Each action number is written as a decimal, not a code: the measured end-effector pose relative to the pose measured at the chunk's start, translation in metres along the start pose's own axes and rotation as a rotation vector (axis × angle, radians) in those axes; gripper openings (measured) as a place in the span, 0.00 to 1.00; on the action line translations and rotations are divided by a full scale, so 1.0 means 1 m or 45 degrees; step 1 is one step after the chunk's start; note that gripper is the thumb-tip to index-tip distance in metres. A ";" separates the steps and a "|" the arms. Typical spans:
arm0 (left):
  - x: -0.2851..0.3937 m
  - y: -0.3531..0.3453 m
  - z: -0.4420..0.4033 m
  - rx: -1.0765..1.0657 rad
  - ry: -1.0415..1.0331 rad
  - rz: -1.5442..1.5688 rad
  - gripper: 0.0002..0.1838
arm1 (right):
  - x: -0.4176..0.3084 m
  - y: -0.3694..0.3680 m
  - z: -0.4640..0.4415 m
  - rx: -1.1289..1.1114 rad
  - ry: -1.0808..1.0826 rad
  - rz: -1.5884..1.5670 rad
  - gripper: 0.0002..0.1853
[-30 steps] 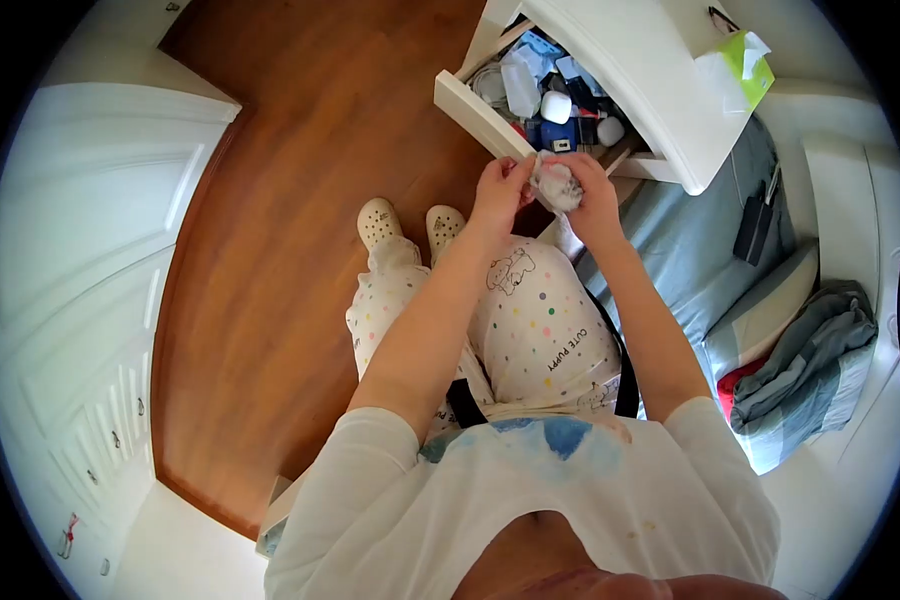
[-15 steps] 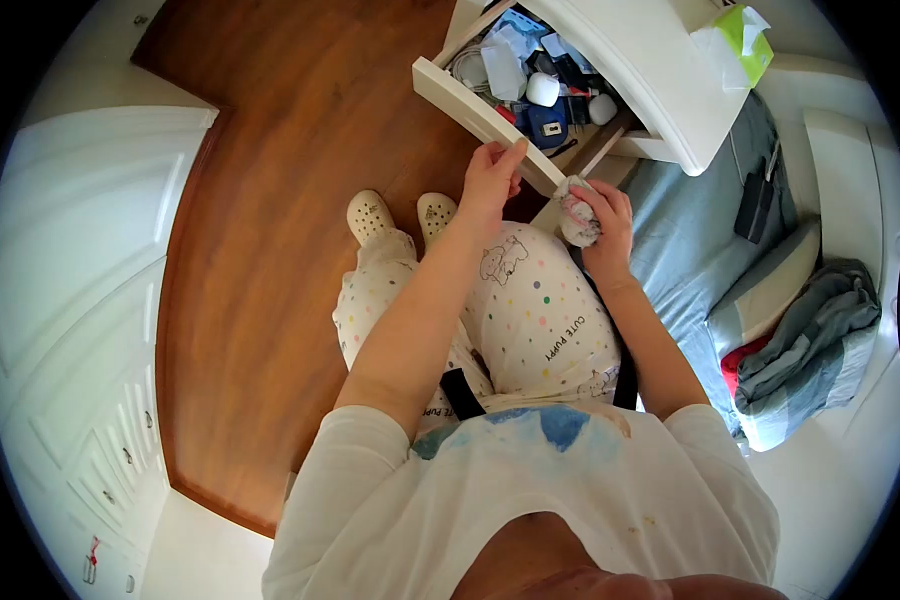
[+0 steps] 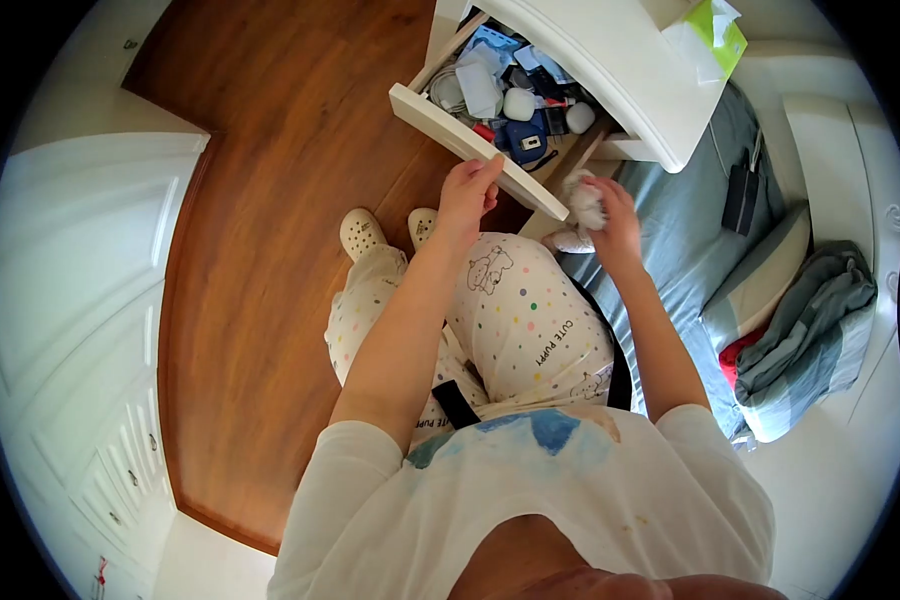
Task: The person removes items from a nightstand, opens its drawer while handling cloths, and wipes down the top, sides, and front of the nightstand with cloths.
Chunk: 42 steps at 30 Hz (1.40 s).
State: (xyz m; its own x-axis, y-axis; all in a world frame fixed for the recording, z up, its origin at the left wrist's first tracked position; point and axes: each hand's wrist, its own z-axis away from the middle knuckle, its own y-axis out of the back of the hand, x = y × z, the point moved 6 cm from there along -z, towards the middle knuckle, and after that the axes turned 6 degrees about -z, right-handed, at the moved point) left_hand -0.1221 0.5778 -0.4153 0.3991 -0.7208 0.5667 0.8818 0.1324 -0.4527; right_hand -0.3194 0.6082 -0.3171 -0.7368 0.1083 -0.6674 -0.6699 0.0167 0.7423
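Note:
My left hand [image 3: 470,198] is at the front panel of the pulled-out white drawer [image 3: 485,150], its thumb on the top edge and its other fingers curled. My right hand [image 3: 612,215] is closed around a crumpled white and grey bundle [image 3: 583,202], just right of the drawer's corner. Inside the drawer lie a coiled cable [image 3: 447,92], a white rounded case [image 3: 519,104], a second white case [image 3: 580,118], a dark blue pouch [image 3: 526,142] and several other small items. Below the bundle, a pale object [image 3: 568,241] shows beside my knee.
A white cabinet top [image 3: 610,60] bears a green tissue pack [image 3: 715,38]. To the right is a bed with a blue-grey sheet [image 3: 670,220], a black device [image 3: 740,198] and rumpled clothing [image 3: 810,320]. Wooden floor [image 3: 260,200] and white cabinet doors [image 3: 80,260] lie to the left.
My hands have parted; the bundle stayed in my right hand and moved right of the drawer. My left hand went to the drawer's front panel. The view has shifted slightly.

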 end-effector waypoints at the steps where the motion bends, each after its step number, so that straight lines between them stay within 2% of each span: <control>1: 0.000 0.001 0.001 -0.009 -0.001 0.012 0.14 | -0.001 -0.015 -0.005 -0.162 0.118 0.132 0.30; 2: 0.001 0.001 0.001 -0.016 -0.001 0.026 0.14 | -0.001 -0.028 -0.006 -0.326 0.238 0.264 0.31; 3: 0.000 0.001 0.000 -0.019 0.000 0.024 0.14 | -0.001 -0.030 -0.012 -0.355 0.153 0.329 0.31; 5: -0.001 0.001 -0.001 -0.044 -0.001 -0.015 0.24 | -0.002 -0.025 -0.020 -0.330 0.101 0.297 0.30; 7: -0.002 0.001 -0.002 -0.040 -0.003 -0.046 0.23 | 0.010 -0.028 -0.027 -0.303 0.045 0.269 0.29; 9: 0.001 0.000 -0.002 -0.032 -0.009 -0.071 0.22 | 0.034 -0.025 -0.039 -0.013 -0.122 0.329 0.28; 10: 0.006 -0.002 0.000 -0.071 -0.060 -0.030 0.22 | 0.037 -0.027 -0.047 -0.020 -0.121 0.330 0.28; 12: 0.009 -0.003 0.003 -0.102 -0.100 0.002 0.21 | 0.042 -0.015 -0.056 0.282 -0.219 0.284 0.27; 14: 0.009 -0.002 0.004 -0.046 -0.056 -0.014 0.30 | 0.039 -0.017 -0.057 0.309 -0.243 0.241 0.25; 15: 0.009 -0.006 0.005 -0.142 -0.034 -0.006 0.32 | 0.041 -0.020 -0.056 0.198 -0.220 0.306 0.24; 16: 0.011 -0.007 0.005 -0.146 -0.040 -0.001 0.32 | 0.043 -0.022 -0.054 0.090 -0.199 0.374 0.22; 17: 0.013 -0.011 0.005 -0.187 -0.062 0.038 0.31 | 0.041 -0.022 -0.049 -0.024 -0.065 0.361 0.20; 18: 0.014 -0.013 0.006 -0.229 -0.084 0.079 0.30 | 0.040 -0.014 -0.043 -0.022 -0.059 0.368 0.20; 20: 0.011 -0.009 0.002 -0.195 -0.060 0.084 0.28 | 0.037 -0.014 -0.026 -0.269 -0.130 -0.008 0.21; 21: 0.011 -0.005 0.002 -0.140 -0.073 0.138 0.25 | 0.031 -0.006 -0.020 -0.201 -0.261 0.056 0.24; 22: 0.013 0.000 0.002 -0.079 -0.087 0.194 0.22 | 0.024 -0.004 -0.015 -0.216 -0.247 0.054 0.24; 24: 0.013 -0.001 0.003 -0.118 -0.056 0.287 0.19 | 0.015 0.003 -0.012 -0.060 -0.276 -0.178 0.24; 26: 0.011 0.001 0.002 -0.162 -0.031 0.381 0.17 | -0.018 -0.002 -0.023 -0.072 -0.214 -0.228 0.23; 28: 0.011 0.000 0.000 -0.258 -0.009 0.509 0.15 | -0.068 -0.007 -0.045 -0.061 0.235 -0.211 0.21; 30: 0.014 0.000 0.000 -0.220 -0.015 0.533 0.16 | -0.112 -0.026 -0.075 -0.065 0.372 -0.177 0.26; 31: 0.009 0.002 -0.004 -0.187 0.048 0.613 0.16 | -0.145 -0.036 -0.088 -0.106 0.528 -0.157 0.25; 32: 0.005 0.005 -0.007 -0.154 0.111 0.695 0.16 | -0.157 -0.053 -0.102 -0.180 0.475 -0.191 0.25; 34: 0.001 0.009 -0.015 -0.180 0.063 0.753 0.16 | -0.169 -0.093 -0.115 -0.214 0.758 0.107 0.26; 35: -0.002 0.010 -0.020 -0.273 0.040 0.820 0.17 | -0.165 -0.098 -0.112 -0.236 0.778 0.103 0.26; 36: -0.002 0.010 -0.023 -0.370 0.017 0.881 0.18 | -0.156 -0.100 -0.109 -0.335 0.657 0.107 0.27; 37: -0.002 0.008 -0.019 -0.314 0.041 0.839 0.19 | -0.146 -0.098 -0.104 -0.431 0.540 0.118 0.27; 38: 0.003 0.003 -0.015 -0.310 0.030 0.858 0.19 | -0.139 -0.089 -0.090 -0.424 0.531 0.195 0.27; 40: 0.006 -0.001 -0.012 -0.136 0.151 0.967 0.21 | -0.119 -0.065 -0.062 -0.446 0.494 0.303 0.27; 42: 0.004 0.002 -0.013 -0.122 0.173 0.873 0.24 | -0.106 -0.047 -0.055 -0.489 0.471 0.330 0.27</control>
State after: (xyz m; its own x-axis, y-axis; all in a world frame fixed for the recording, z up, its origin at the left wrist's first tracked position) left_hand -0.1219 0.5660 -0.4233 0.8164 -0.5759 0.0437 0.4142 0.5311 -0.7392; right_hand -0.2147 0.5411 -0.2850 -0.8175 -0.2938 -0.4954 -0.3983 -0.3329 0.8547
